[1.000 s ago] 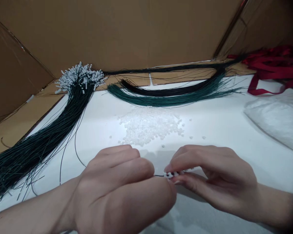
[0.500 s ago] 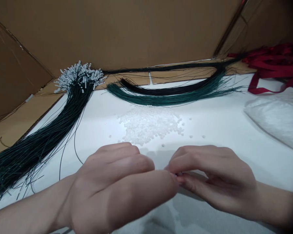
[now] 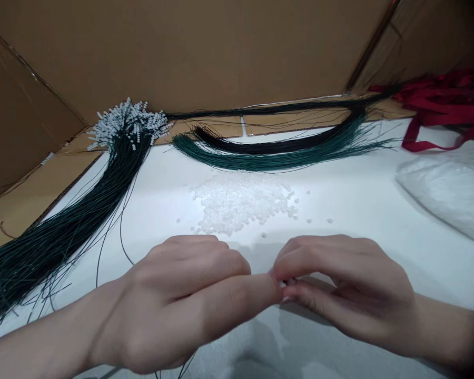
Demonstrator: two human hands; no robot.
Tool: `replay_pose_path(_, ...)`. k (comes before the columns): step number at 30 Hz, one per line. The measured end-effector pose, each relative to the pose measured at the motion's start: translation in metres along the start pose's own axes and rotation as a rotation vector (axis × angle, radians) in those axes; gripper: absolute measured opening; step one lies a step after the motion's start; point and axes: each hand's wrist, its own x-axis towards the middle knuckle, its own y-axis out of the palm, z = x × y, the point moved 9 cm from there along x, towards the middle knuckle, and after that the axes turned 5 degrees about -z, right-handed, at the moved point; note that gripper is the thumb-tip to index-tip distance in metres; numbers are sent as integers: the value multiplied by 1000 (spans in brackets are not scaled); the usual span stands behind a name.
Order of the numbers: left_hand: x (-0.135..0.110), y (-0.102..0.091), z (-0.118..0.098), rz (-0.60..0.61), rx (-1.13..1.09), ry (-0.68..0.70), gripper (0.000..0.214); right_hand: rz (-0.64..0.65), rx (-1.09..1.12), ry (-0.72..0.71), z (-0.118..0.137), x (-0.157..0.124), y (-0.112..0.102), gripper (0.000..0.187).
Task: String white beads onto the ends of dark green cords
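My left hand [image 3: 181, 305] and my right hand [image 3: 339, 287] meet fingertip to fingertip low in the middle of the white surface [image 3: 359, 205]. Both are closed in a pinch. A thin dark wire leaves under my left hand [image 3: 184, 368]. My right hand's thumb and forefinger pinch a few small white beads on that wire, mostly hidden by the fingers. Just beyond the hands lies a pile of clear white beads [image 3: 243, 202].
A long bundle of dark green wires tipped with white beads [image 3: 82, 210] runs along the left. A curved bundle of green and black wires [image 3: 276, 152] lies behind the pile. Red ribbon [image 3: 442, 108] and a clear plastic bag [image 3: 450, 192] sit right. Cardboard walls [image 3: 205, 52] enclose everything.
My left hand has slid back and lowered, so its thumb tip now touches my right hand's fingertips. The short row of white beads seen a second ago is now covered by the fingers.
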Motion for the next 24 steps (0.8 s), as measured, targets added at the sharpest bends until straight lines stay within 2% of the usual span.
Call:
replay_pose_path(7, 6, -2, 0, -10, 9, -41, 25, 5, -10, 1, -1, 1, 0, 3)
replay_pose_path(14, 7, -4, -2, -46, -38, -7, 22, -1, -41, 11, -1, 0, 1, 3)
replay_pose_path(20, -2, 6, 4, 77, -8, -31, 28, -16, -61, 4, 2, 0, 0, 2)
replay_pose_path(24, -3, 6, 4, 83, 24, -19, 31, -27, -43, -12, 1, 1, 0, 2)
